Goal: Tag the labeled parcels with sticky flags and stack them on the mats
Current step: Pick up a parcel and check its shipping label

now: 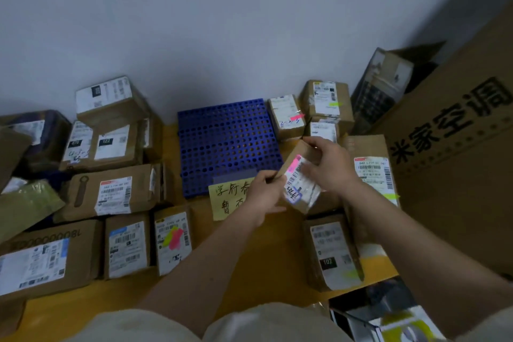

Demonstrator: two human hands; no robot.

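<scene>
**Small parcel held in both hands at the blue mat's near right corner**

A small cardboard parcel (298, 180) is held tilted in the air, at about 4 o'clock from the blue perforated mat (227, 144). The left hand (263, 197) pinches its near left edge with curled fingers; the right hand (330, 166) grips its far right side, thumb across the top. A pink sticky flag (293, 165) sits on the parcel's white label, near its upper left corner.

At the mat's 6 o'clock edge lies a yellow handwritten note (230, 200), partly hidden by the left hand. Labelled boxes crowd the orange floor at 9 o'clock; one at 7 o'clock (173, 243) carries yellow and pink flags. At 1 o'clock, a box (286, 116) bears a pink flag, and its neighbour (327, 101) a green one. A large printed carton (458, 147) stands at 3 o'clock.
</scene>
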